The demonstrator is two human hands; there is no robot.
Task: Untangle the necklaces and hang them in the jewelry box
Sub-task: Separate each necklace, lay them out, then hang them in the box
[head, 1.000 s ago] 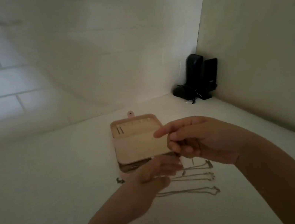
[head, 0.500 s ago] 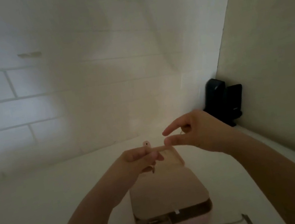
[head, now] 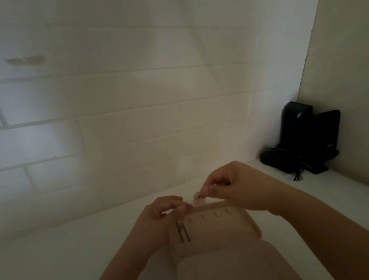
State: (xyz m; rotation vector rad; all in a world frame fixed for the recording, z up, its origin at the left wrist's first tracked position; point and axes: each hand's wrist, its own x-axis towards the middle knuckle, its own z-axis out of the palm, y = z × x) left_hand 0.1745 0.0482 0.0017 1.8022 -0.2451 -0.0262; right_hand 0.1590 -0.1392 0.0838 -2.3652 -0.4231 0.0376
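Note:
A pale pink jewelry box [head: 219, 236] lies open on the white surface, its lid panel with small hooks facing me. One thin dark necklace [head: 184, 234] hangs from the leftmost hook. My left hand [head: 166, 212] pinches something small at the lid's upper left edge, above that chain. My right hand [head: 230, 184] pinches a tiny clasp or chain end just above the box's pink tab [head: 199, 199]. The chain between my hands is too fine to see in the dim light.
A black device with cords [head: 301, 142] stands in the far right corner against the beige wall. A white brick wall runs behind the surface. The box's lower half [head: 230, 276] extends to the bottom edge of the view.
The view has tilted up, so the loose necklaces on the surface have dropped out of sight. Both hands rose from there to the lid's top edge and now pinch close together.

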